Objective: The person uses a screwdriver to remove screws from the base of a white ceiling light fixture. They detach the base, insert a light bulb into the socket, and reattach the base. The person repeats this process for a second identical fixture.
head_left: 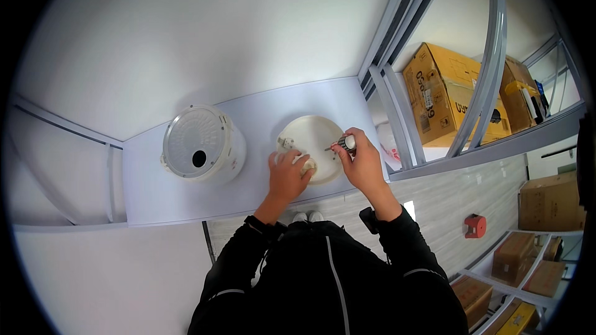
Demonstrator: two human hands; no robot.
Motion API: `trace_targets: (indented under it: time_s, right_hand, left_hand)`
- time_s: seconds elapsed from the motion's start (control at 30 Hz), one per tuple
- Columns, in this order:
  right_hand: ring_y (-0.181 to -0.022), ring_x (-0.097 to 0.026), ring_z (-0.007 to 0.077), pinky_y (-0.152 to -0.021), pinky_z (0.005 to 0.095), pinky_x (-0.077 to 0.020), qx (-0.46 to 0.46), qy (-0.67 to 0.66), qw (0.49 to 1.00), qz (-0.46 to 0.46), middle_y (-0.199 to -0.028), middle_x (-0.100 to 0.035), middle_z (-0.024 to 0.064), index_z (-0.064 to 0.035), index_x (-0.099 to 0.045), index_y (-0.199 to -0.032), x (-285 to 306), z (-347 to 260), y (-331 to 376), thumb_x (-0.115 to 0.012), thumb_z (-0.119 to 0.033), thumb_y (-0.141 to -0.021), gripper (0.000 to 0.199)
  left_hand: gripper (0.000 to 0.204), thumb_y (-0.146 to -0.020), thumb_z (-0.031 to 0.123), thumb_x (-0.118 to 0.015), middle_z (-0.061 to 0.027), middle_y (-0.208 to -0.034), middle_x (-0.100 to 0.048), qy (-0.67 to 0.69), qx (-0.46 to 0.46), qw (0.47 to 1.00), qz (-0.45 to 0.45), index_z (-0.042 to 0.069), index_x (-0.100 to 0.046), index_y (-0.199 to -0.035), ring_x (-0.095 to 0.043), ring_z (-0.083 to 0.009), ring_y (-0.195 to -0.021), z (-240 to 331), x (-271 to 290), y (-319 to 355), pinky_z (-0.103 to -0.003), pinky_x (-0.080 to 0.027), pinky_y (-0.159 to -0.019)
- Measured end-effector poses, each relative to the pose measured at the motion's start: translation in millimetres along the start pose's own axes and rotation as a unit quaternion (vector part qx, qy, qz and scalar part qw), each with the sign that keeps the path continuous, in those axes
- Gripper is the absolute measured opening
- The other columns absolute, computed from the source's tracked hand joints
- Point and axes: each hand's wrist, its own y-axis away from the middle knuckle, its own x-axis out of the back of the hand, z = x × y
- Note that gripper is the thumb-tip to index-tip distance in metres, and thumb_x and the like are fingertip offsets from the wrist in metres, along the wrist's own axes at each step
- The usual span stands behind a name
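Head view, centre of the frame: on the pale bench (pixel 155 192) lies a round cream plate-like part (pixel 313 142). Left hand (pixel 287 174) presses down on its lower edge, fingers curled over a small fitting. Right hand (pixel 361 160) pinches a screwdriver (pixel 343 144), tip aimed leftward at the part's middle. Left of centre stands a white cooker body (pixel 202 144), well apart. Risk, as judged: the tip may slip toward the left fingers, or the part may skid if the hold slackens.
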Motion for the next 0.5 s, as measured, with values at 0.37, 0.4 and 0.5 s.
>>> trace_targets:
  time_s: [0.37, 0.4, 0.5]
  right_hand:
    - [-0.084, -0.072, 0.0385, -0.076, 0.0460, -0.0564, 0.004, -0.044, 0.999, 0.011, -0.096, -0.073, 0.0178, -0.0036, -0.058, -0.128, -3.3, 13.0, -1.0, -0.081, -0.013, -0.096, 0.041]
    - [-0.084, -0.072, 0.0383, -0.075, 0.0459, -0.0565, 0.010, -0.045, 0.999, 0.014, -0.095, -0.073, 0.0177, -0.0035, -0.058, -0.128, -4.4, 15.7, -1.2, -0.082, -0.013, -0.096, 0.041]
    - [-0.084, -0.073, 0.0378, -0.076, 0.0456, -0.0568, 0.015, -0.036, 0.999, 0.018, -0.095, -0.074, 0.0176, -0.0030, -0.058, -0.128, -7.5, 20.3, -1.4, -0.082, -0.013, -0.097, 0.041]
  left_hand:
    - [0.069, -0.079, 0.048, -0.091, -0.0032, -0.129, -0.065, 0.006, -0.106, 0.989, -0.099, 0.023, -0.071, -0.140, -0.061, -0.0251, -0.125, 10.9, 19.1, 1.0, -0.066, -0.027, -0.126]
    - [0.073, -0.078, 0.047, -0.092, -0.0031, -0.131, -0.064, 0.000, -0.111, 0.986, -0.124, 0.023, -0.069, -0.142, -0.061, -0.0250, -0.126, 11.1, 21.1, 1.6, -0.066, -0.027, -0.127]
    - [0.078, -0.075, 0.045, -0.094, -0.0029, -0.134, -0.061, -0.034, -0.136, 0.979, -0.145, 0.023, -0.067, -0.145, -0.060, -0.0248, -0.128, 7.6, 12.7, 4.5, -0.066, -0.027, -0.128]
